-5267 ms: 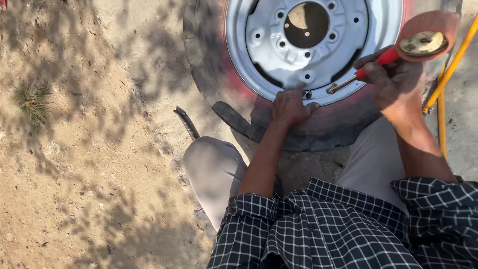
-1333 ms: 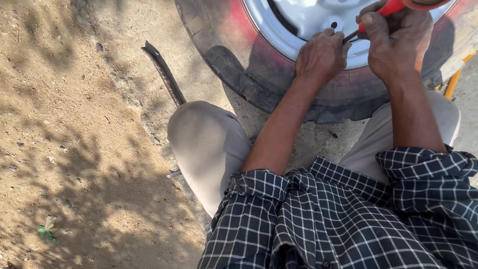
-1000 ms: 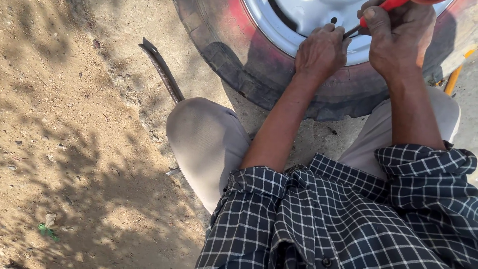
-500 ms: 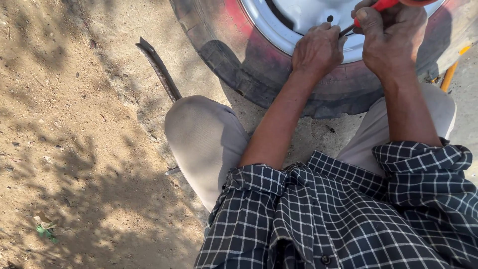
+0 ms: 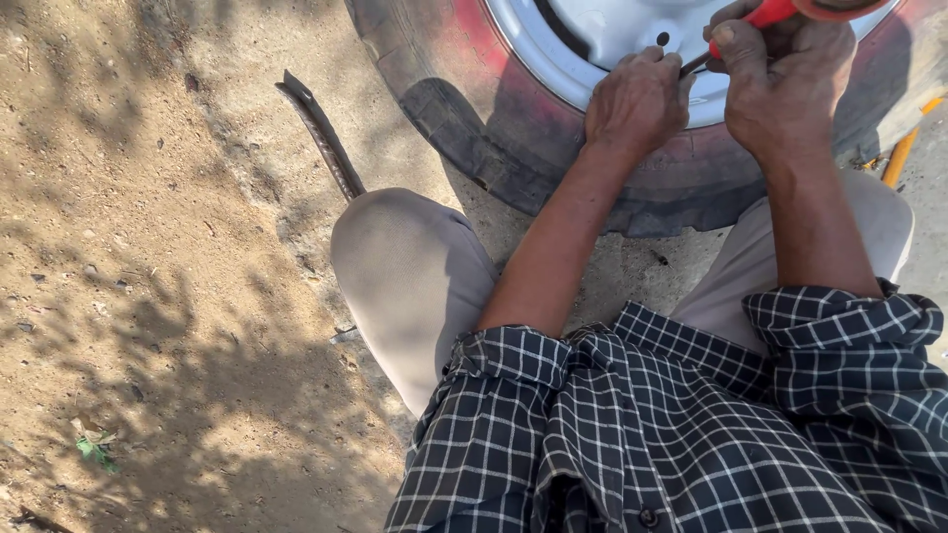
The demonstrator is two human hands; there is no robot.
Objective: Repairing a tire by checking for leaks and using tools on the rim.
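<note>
Far left: sandy ground [image 5: 148, 296] in dappled shade, a small green scrap [image 5: 94, 449] low down. Next, a flat dark metal bar [image 5: 321, 138] lies on the dirt, its near end just beside the bent knee [image 5: 410, 266] in light trousers. Centre top: tyre [image 5: 513, 138], worn black rubber with red paint on the sidewall, lying flat around a silver steel rim [image 5: 553, 54]. Left hand [image 5: 637, 99] rests on the rim edge, grip clenched, fingers curled at the tool tip; can't tell what it pinches. Right hand [image 5: 780, 84] just beside it, grip closed around a red-handled screwdriver [image 5: 760, 18], shaft angled down to the rim near a small hole. Far right: yellow bar [image 5: 904, 148] on the ground.
</note>
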